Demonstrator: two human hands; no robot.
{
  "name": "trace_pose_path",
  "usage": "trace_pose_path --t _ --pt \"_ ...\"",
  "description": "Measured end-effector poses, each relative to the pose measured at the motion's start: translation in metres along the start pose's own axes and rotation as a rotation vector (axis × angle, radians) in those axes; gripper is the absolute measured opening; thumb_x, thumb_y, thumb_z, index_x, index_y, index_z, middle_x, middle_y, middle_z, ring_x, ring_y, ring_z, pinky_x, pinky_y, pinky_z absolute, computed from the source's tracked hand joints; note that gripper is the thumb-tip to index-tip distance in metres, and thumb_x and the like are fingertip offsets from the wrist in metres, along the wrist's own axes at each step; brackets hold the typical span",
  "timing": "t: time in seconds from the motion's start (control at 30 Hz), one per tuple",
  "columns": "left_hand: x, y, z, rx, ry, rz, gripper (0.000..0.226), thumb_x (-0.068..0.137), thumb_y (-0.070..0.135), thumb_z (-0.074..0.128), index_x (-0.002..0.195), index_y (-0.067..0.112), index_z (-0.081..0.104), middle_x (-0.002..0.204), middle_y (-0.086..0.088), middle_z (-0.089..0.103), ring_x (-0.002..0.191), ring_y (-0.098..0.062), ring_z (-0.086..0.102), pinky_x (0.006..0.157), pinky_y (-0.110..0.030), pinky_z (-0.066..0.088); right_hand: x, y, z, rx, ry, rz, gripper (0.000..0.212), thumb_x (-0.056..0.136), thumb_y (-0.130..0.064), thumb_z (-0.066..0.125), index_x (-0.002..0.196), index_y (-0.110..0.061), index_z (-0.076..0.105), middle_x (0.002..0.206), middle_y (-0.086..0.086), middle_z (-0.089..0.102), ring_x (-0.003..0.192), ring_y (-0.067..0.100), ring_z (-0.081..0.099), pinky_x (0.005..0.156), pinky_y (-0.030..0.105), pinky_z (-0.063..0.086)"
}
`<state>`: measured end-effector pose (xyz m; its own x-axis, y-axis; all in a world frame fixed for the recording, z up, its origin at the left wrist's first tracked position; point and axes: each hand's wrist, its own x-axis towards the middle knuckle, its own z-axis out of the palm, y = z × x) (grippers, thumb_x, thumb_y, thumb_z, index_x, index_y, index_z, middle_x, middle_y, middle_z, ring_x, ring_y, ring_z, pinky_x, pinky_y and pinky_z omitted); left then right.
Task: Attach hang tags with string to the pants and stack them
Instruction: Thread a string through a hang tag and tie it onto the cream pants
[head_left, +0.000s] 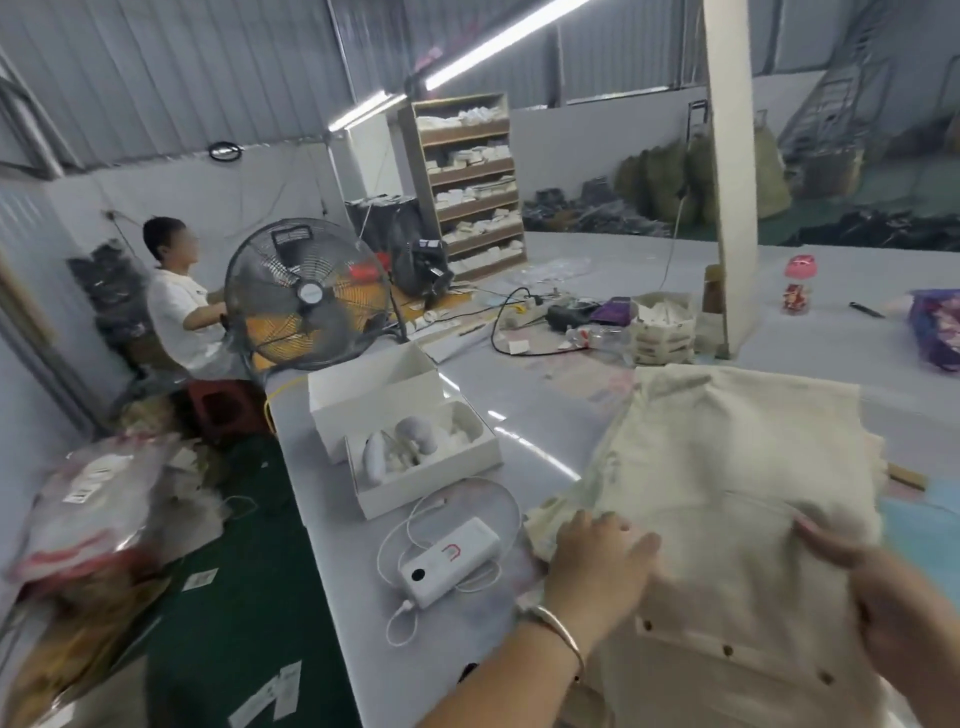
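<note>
Head view: pants (727, 483) apparently overhanging table (519, 410) edge.

You have one view only, the wide-angle camera worn on your head, so no second view shares any of the scene. It looks forward and down over the grey table (395, 597), turned somewhat leftward so the table's left edge and the green floor (244, 613) run through the lower middle. Your left hand (597, 561) and right hand (893, 608) sit close under the lens at the bottom right, blurred. The far end, with the fan (306, 293) and the shelf (467, 182), lies well apart. Straight lines bow toward the frame's edges.
</note>
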<state>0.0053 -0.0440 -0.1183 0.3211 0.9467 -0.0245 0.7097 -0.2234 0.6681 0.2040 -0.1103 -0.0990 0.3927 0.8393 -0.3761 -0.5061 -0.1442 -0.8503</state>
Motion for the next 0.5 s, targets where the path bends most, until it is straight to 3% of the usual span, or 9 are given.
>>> trace_pose_path --t 0.1,0.2,0.27,0.33,0.43,0.5 --pt "0.03 -0.013 -0.004 -0.144 -0.011 -0.191 0.058 0.089 0.058 0.054 0.129 0.015 0.048 0.129 -0.008 0.055 0.123 -0.027 0.049 0.104 -0.037 0.039 -0.01 -0.005 0.001 0.023 -0.085 -0.01 0.022 0.084 -0.018 0.065 0.101 -0.005 0.068 0.077 0.013 0.074 0.059 0.025 0.071 0.044 0.035 0.056" --pt "0.053 -0.013 -0.004 -0.383 0.09 -0.312 0.062 0.082 0.057 0.065 0.119 0.009 0.053 0.116 -0.007 0.064 0.1 -0.023 0.06 0.084 -0.029 0.046 -0.006 -0.005 0.003 0.051 -0.165 -0.004 0.027 0.076 -0.017 0.067 0.098 -0.003 0.07 0.082 0.016 0.074 0.064 0.027 0.072 0.047 0.033 0.056" --pt "0.065 -0.009 -0.01 -0.72 -0.012 -0.412 0.056 0.077 0.049 0.074 0.112 0.007 0.065 0.109 -0.01 0.071 0.094 -0.025 0.067 0.086 -0.034 0.054 -0.004 -0.008 0.007 0.059 -0.205 -0.01 0.027 0.076 -0.014 0.066 0.099 -0.001 0.07 0.084 0.017 0.074 0.066 0.028 0.072 0.048 0.033 0.057" --pt "0.073 -0.006 -0.019 -0.935 -0.165 -0.476 0.035 0.082 0.033 0.073 0.107 0.008 0.071 0.099 -0.011 0.074 0.086 -0.026 0.07 0.08 -0.035 0.057 0.001 -0.011 0.008 0.036 -0.261 0.013 0.028 0.078 -0.009 0.064 0.103 0.002 0.069 0.089 0.019 0.073 0.07 0.03 0.072 0.053 0.035 0.058" --pt "0.077 -0.002 -0.031 -1.095 -0.247 -0.43 0.018 0.082 0.018 0.065 0.095 0.009 0.073 0.082 -0.01 0.073 0.068 -0.024 0.069 0.066 -0.029 0.056 0.008 -0.018 0.006 0.028 -0.37 0.01 0.038 0.075 -0.006 0.065 0.112 0.004 0.067 0.097 0.02 0.072 0.081 0.031 0.072 0.06 0.034 0.059" --pt "0.072 -0.004 -0.04 -1.24 -0.27 -0.311 0.026 0.071 0.018 0.068 0.093 0.007 0.076 0.085 -0.011 0.075 0.072 -0.025 0.071 0.065 -0.028 0.057 0.009 -0.024 0.002 0.154 -0.497 0.019 0.043 0.081 -0.021 0.065 0.118 0.002 0.065 0.104 0.018 0.072 0.094 0.03 0.07 0.073 0.038 0.059"
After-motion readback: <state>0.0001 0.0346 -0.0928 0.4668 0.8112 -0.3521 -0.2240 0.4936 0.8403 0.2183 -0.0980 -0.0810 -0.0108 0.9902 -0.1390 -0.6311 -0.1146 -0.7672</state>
